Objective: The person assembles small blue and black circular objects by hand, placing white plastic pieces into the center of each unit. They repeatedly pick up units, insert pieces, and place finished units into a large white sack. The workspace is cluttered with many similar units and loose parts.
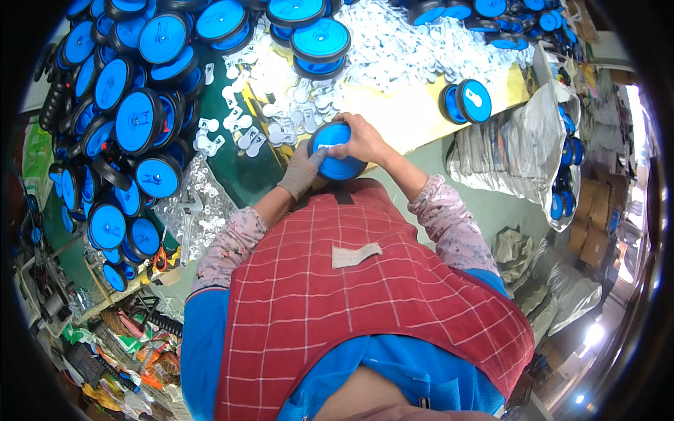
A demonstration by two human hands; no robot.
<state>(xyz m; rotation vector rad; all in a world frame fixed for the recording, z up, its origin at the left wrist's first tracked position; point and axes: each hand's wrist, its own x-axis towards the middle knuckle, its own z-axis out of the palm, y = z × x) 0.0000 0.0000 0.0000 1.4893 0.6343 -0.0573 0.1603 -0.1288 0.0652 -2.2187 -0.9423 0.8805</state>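
At the table's near edge I hold a blue wheel [342, 168] with a black rim, its flat face turned up. My left hand [302, 170], in a pale glove, grips the wheel's left side with the thumb over the face. My right hand [361, 140] closes on its upper right rim, thumb pressed on the face beside the other thumb. A small white piece shows between the thumbs, mostly covered by them. Loose white keyhole-shaped pieces [283, 131] lie just beyond my left hand. Farther right stands a wheel pair [474, 101] with a white piece on its face.
Blue wheels [137, 121] are heaped on the left, with more at the far edge. A large pile of white pieces [411, 52] covers the far table. An adjustable wrench [188, 228] lies on a bag of small clear parts [205, 193]. A white sack [502, 158] hangs at right.
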